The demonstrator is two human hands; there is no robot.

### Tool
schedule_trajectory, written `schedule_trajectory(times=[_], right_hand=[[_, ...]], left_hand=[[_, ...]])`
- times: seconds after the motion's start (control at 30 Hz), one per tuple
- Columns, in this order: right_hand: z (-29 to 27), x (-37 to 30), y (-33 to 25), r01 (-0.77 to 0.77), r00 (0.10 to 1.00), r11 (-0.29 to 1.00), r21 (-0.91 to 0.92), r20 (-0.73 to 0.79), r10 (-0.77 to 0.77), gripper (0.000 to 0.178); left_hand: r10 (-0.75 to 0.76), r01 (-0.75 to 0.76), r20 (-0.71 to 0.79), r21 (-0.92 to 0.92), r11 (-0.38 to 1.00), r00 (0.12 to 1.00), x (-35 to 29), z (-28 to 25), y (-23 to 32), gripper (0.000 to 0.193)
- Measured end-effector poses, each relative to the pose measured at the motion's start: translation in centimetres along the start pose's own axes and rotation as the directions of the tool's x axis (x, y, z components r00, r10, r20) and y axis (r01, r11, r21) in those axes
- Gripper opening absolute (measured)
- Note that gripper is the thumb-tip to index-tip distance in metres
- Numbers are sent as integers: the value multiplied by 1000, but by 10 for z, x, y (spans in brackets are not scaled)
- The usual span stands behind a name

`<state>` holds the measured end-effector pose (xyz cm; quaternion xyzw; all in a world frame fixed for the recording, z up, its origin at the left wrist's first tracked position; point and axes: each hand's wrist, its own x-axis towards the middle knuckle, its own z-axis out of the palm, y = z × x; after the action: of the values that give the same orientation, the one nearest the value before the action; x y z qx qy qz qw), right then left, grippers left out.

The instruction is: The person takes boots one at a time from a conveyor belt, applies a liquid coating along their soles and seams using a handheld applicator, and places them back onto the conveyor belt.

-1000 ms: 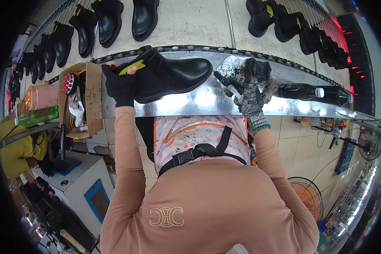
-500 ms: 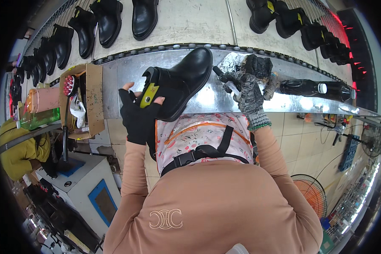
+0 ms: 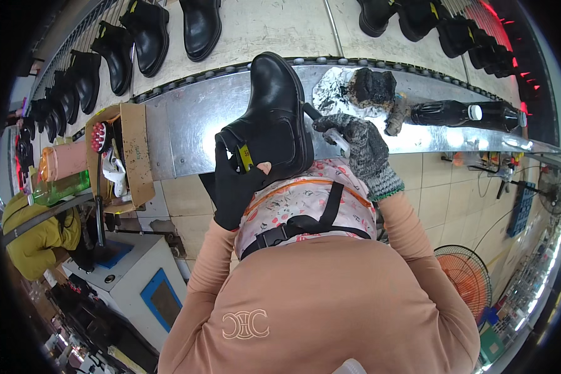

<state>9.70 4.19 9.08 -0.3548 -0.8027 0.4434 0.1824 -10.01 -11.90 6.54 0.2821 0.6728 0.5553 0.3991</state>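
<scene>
A black ankle boot [image 3: 265,103] is tilted over the near edge of the metal ledge [image 3: 196,134], toe pointing away from me. My left hand [image 3: 240,187], in a black glove with bare fingertips, is closed on the boot's shaft beside a yellow tag [image 3: 245,157]. In a grey knit glove, my right hand [image 3: 363,146] is closed round a small brush-like tool [image 3: 338,141] with a whitish handle and a dark end. That dark end is close to the boot's sole edge; whether they touch I cannot tell.
A blackened sponge-like block [image 3: 373,87] lies on crumpled foil [image 3: 333,90], near dark bottles [image 3: 442,113]. A cardboard box [image 3: 134,156] with a brush and a white tool stands left. Black boots [image 3: 202,28] line the conveyor [image 3: 280,28] behind. Another person's yellow sleeve [image 3: 34,230] shows at left.
The boot has swung upright, its toe moving left and its shaft nearer my body. My left hand has come right with it. My right hand, holding the tool, has moved slightly down, off the blackened block.
</scene>
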Motion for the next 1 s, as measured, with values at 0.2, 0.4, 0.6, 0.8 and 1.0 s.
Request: schedule_trajectory(times=[0.2,0.4,0.6,0.8,1.0], right_hand=[[0,-19,11,95,995,988,-120,7,-95,25],[-8,-29,-2,29,998,999,-39,51,-27,26],[-10,-37,-1,-5,995,1000,-12,95,6,30],[-21,-47,-10,-16,989,997,-75,149,27,26],[-35,-64,-15,-36,991,999,-39,128,41,26]], left_hand=[[-155,150,-8,-186,971,988,-12,18,14,58],[-211,216,48,-188,958,976,-9,16,8,46],[-204,218,91,-182,959,975,-7,15,11,41],[-224,254,171,-186,949,960,-4,12,8,38],[-237,270,144,-294,917,961,-3,26,22,38]])
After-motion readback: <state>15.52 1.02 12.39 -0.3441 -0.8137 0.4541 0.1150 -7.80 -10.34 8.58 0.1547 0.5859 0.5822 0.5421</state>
